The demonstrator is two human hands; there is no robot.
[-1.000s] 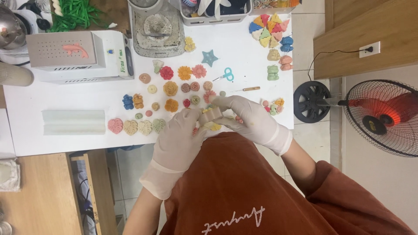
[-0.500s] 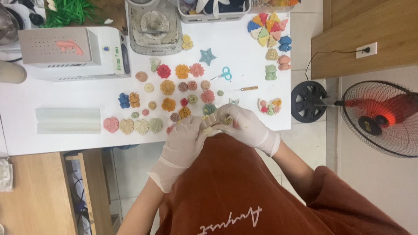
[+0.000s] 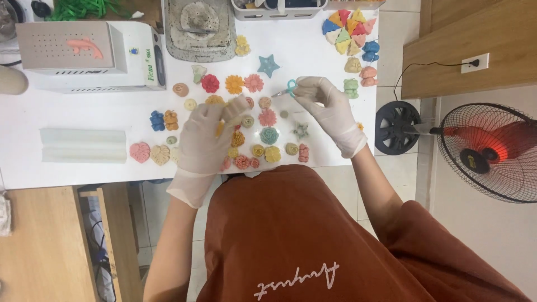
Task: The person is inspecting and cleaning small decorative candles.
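Item: small blue-handled scissors (image 3: 288, 88), pinched at the handles in my gloved right hand (image 3: 330, 112), lifted just over the white table (image 3: 84, 173), near the blue star piece (image 3: 268, 65). My left hand (image 3: 204, 140) hovers loosely curled, empty, over the moulded flower pieces (image 3: 268, 135). Risk: a slack pinch could drop the blades and nick the flowers.

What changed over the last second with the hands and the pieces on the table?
Both hands left the table's near edge, where they held a pale flower-shaped piece together, and moved apart and further in. The right hand has closed its fingertips on the small blue-handled scissors. The left hand now lies open over the coloured flower pieces. The white table, white machine and fan stayed put.
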